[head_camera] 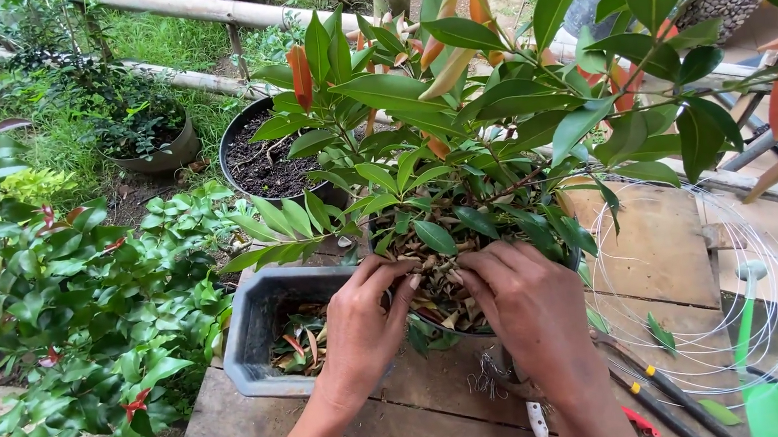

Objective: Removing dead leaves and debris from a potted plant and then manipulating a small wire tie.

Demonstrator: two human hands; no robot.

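Clearing dead leaves: left hand (361,321) and right hand (526,305), fingers curled, pinch dry leaves (439,290) in the potted plant (458,145) mid-bench; next, probably drop them into the grey tray (263,340) at the bench's left edge.

A garden: potted plants (456,126), grass (153,42), bamboo rail (197,7), wooden bench (409,426).

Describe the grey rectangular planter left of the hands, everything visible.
The grey rectangular planter looks like moulded plastic, with rounded corners and a thick rim. It sits upright on the wooden bench, at its left edge. Inside lie dry brown leaves and a few green ones. The left hand covers its right end; contact is unclear.
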